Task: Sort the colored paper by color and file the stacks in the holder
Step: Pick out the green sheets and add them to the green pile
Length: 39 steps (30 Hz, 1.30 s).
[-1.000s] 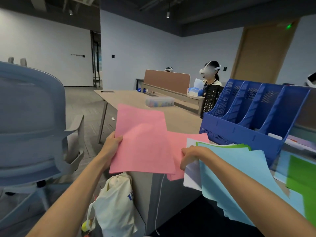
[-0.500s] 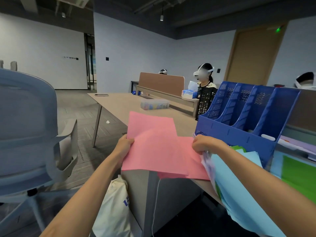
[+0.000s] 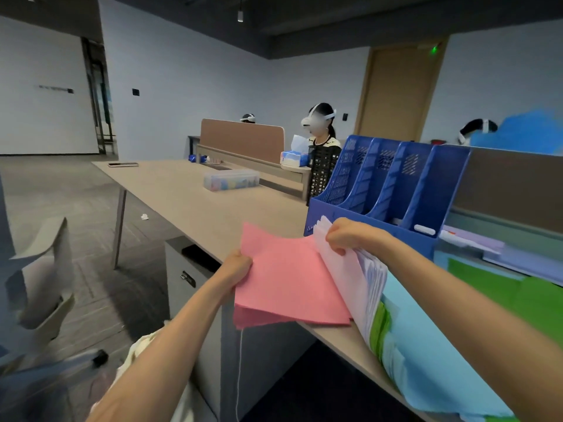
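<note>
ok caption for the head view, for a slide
Left hand holds pink sheets, right hand grips mixed stack by the blue holder.

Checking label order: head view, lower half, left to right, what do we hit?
Grey chair armrest → left hand holding the pink sheets → right hand pinching the mixed stack → green sheets. Blue file holder left out: it overlaps the right hand.

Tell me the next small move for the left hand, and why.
Probably set the pink sheets down on the desk and free the left hand: the right hand grips a mixed stack showing white, green and blue edges, and the blue holder looks empty.
</note>
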{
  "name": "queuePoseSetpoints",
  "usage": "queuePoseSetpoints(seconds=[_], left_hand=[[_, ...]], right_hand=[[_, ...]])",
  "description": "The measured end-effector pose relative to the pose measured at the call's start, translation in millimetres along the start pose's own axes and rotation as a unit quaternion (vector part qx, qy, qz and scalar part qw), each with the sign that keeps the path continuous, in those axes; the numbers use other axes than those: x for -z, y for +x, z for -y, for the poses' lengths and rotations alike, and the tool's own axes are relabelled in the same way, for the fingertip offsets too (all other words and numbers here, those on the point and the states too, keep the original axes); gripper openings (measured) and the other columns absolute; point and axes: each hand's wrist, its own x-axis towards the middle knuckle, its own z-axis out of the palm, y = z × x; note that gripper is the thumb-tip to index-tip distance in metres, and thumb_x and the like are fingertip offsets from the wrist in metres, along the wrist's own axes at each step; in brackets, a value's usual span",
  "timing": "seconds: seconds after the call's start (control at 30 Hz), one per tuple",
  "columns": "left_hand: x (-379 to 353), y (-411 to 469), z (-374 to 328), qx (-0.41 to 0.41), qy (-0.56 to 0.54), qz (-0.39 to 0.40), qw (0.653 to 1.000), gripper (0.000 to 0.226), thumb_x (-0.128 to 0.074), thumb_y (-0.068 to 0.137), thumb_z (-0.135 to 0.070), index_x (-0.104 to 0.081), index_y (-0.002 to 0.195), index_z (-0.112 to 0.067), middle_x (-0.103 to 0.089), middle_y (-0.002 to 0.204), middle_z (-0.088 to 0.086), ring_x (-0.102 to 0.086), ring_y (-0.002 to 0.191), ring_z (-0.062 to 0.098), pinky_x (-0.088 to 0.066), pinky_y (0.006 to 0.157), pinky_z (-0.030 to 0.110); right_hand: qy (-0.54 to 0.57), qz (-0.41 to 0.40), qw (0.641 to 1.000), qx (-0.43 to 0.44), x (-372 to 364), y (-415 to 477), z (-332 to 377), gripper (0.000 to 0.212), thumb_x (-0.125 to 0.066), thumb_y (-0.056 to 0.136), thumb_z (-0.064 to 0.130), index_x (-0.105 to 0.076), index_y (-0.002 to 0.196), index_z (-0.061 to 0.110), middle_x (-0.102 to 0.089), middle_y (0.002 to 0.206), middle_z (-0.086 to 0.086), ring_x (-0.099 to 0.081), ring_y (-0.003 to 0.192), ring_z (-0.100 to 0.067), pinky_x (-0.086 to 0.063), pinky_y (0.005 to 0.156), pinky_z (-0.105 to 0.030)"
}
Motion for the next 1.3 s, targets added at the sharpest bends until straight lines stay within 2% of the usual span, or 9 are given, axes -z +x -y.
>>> queuePoseSetpoints(seconds=[0.07,0.3,0.47,0.53,0.6,0.7,0.87,1.1,1.3], left_hand=[[-8.4,8.2,5.3,0.001,0.012,0.002,1.0,0.032,-0.033,0.089,0.003,-0.06,0.105,-0.005,-0.066,0.093,0.017,-0.065,0.08,0.03,-0.056,0.076,0.046],[-23.5,21.0,11.0,0.03,0.065,-0.004,0.997,0.038,-0.036,0.088,-0.008,-0.047,0.123,0.002,-0.061,0.111,0.021,-0.064,0.095,0.035,-0.056,0.082,0.048],[-19.1,16.1,-0.9,0.035,0.206,-0.04,0.977,0.056,-0.038,0.096,-0.022,-0.015,0.14,0.003,-0.051,0.126,0.022,-0.056,0.103,0.034,-0.046,0.078,0.035],[-11.3,14.8,-1.5,0.017,0.284,-0.064,0.957,0.053,-0.039,0.095,-0.024,-0.02,0.137,0.002,-0.055,0.122,0.023,-0.057,0.1,0.034,-0.047,0.08,0.037],[-4.7,11.5,-1.7,-0.002,0.324,-0.084,0.942,0.046,-0.042,0.092,-0.024,-0.03,0.13,0.0,-0.056,0.12,0.02,-0.057,0.103,0.035,-0.048,0.086,0.039],[-4.4,3.8,-8.3,-0.053,0.297,-0.079,0.95,0.039,-0.043,0.092,-0.018,-0.043,0.129,-0.005,-0.054,0.123,0.013,-0.055,0.108,0.031,-0.047,0.091,0.036],[-37.4,-17.1,-33.3,-0.108,0.082,-0.051,0.989,0.021,-0.042,0.092,-0.009,-0.056,0.108,-0.014,-0.063,0.111,0.007,-0.055,0.088,0.019,-0.05,0.071,0.034],[-167.9,-57.4,-67.9,-0.168,0.022,0.08,0.982,0.022,-0.04,0.094,-0.007,-0.059,0.103,-0.013,-0.066,0.095,0.001,-0.059,0.08,0.014,-0.052,0.069,0.031],[-301.1,-83.6,-61.0,-0.166,0.087,0.233,0.954,0.021,-0.041,0.095,-0.008,-0.057,0.106,-0.014,-0.061,0.102,0.006,-0.058,0.087,0.02,-0.052,0.073,0.032]], right_hand=[[0.009,0.0,1.0,0.004,-0.1,0.3,-2.8,0.012,-0.053,0.067,0.0,-0.046,0.07,0.01,-0.052,0.089,-0.012,-0.046,0.069,-0.021,-0.032,0.054,-0.024],[0.057,0.005,0.998,0.015,-9.8,-4.6,-0.2,0.009,-0.047,0.069,0.0,-0.045,0.072,0.009,-0.048,0.077,-0.011,-0.044,0.063,-0.02,-0.03,0.054,-0.025],[0.117,0.02,0.992,0.033,-33.1,-11.6,13.9,0.011,-0.042,0.069,-0.001,-0.04,0.067,0.01,-0.038,0.072,-0.01,-0.035,0.057,-0.02,-0.023,0.051,-0.022],[0.146,0.037,0.988,0.046,-49.2,-10.7,22.3,0.017,-0.044,0.075,0.002,-0.053,0.089,0.006,-0.052,0.091,-0.011,-0.052,0.073,-0.025,-0.039,0.055,-0.024],[0.173,0.052,0.982,0.056,-63.7,-11.7,28.1,0.049,-0.048,0.081,0.008,-0.046,0.13,0.007,-0.05,0.13,-0.011,-0.054,0.111,-0.028,-0.048,0.082,-0.03],[0.228,0.045,0.969,0.084,-74.7,-22.7,30.6,0.068,-0.057,0.09,0.019,-0.027,0.149,0.01,-0.033,0.152,-0.007,-0.037,0.136,-0.022,-0.033,0.098,-0.024],[0.324,-0.065,0.94,0.083,-66.5,-39.0,1.0,0.058,-0.058,0.091,0.023,-0.035,0.143,0.013,-0.043,0.145,-0.009,-0.045,0.13,-0.022,-0.039,0.102,-0.033],[0.348,-0.218,0.912,0.004,-50.0,-83.1,-118.3,0.039,-0.058,0.09,0.016,-0.055,0.129,0.013,-0.059,0.128,-0.008,-0.057,0.117,-0.019,-0.046,0.098,-0.032],[0.318,-0.286,0.9,-0.085,-48.0,-140.4,-240.1,0.033,-0.057,0.088,0.001,-0.061,0.122,0.002,-0.063,0.124,-0.015,-0.058,0.117,-0.026,-0.042,0.102,-0.032]])
